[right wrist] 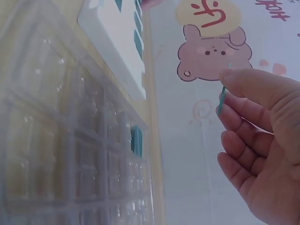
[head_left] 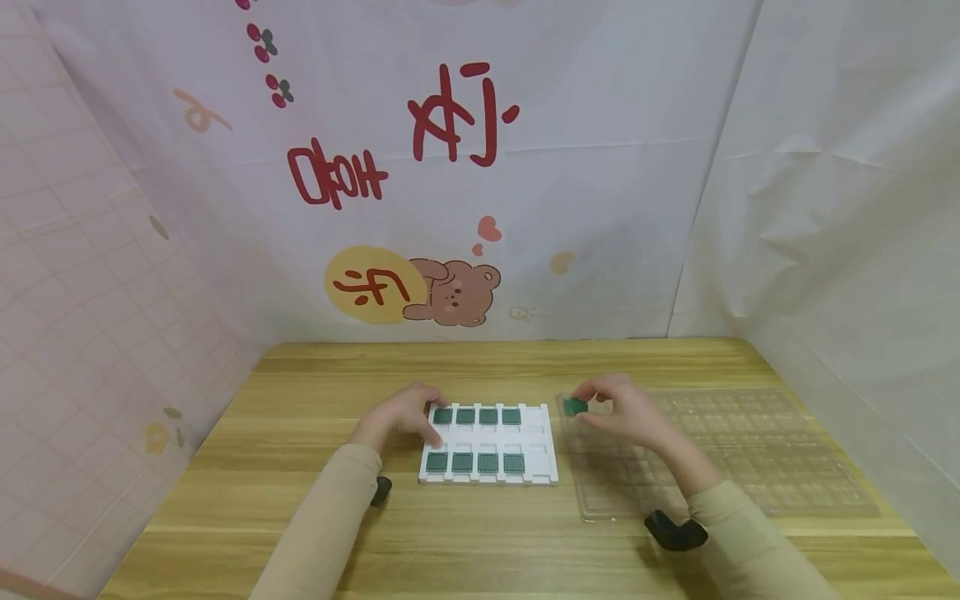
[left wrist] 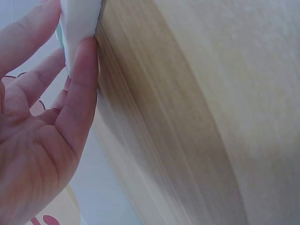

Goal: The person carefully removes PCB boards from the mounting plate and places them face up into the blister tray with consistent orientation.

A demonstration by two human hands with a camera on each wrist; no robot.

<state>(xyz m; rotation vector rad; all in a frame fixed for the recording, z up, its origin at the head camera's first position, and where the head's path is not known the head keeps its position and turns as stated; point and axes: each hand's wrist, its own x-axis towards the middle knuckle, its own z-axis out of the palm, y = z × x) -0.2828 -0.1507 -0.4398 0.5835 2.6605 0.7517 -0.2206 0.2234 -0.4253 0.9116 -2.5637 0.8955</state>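
A white tray [head_left: 489, 437] lies at the middle of the table, with two rows of small green circuit boards [head_left: 487, 462] in its slots. My left hand [head_left: 405, 412] grips the tray's left end; the left wrist view shows fingers around the white edge [left wrist: 79, 28]. Over the far left corner of a clear plastic tray [head_left: 720, 450], my right hand [head_left: 626, 408] pinches a small green circuit board. In the right wrist view this board [right wrist: 222, 96] appears edge-on between thumb and fingers. Another green board [right wrist: 136, 140] sits in a corner compartment of the clear tray.
The clear tray, divided into many compartments, covers the right part of the wooden table [head_left: 315, 533]. At the white tray's right end, bare white slots [head_left: 537, 419] show. Printed cloth [head_left: 600, 208] hangs behind the table and along both sides.
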